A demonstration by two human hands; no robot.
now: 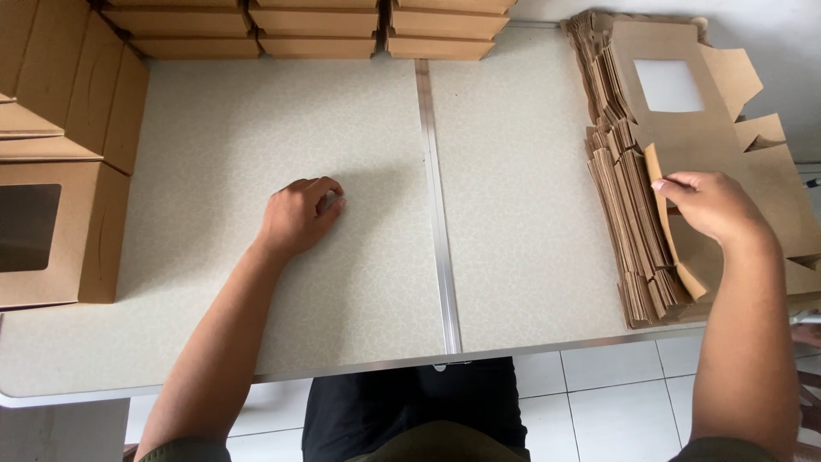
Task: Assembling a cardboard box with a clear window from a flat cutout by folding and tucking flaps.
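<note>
**Right hand lifts the top flat box blank from the stack**

The top box blank (693, 128), flat brown card with a square window near its far end, lies on the stack of blanks (629, 214) at the right edge of the table (256, 128). Its long axis runs away from the person, tipped slightly to the right, with the window end pointing to the far side and loose flaps sticking out to the right. The near left edge is curled up off the stack.

The right hand (714, 205) pinches that raised edge, thumb on top and fingers beneath, closed on the card.

The left hand (299, 214) rests on the bare tabletop well to the left, fingers curled loosely inward and holding nothing.

A metal seam strip (436, 214) runs between the two hands. Assembled window boxes (51, 231) stand at the left edge, and more folded boxes (316, 34) line the far edge.
</note>
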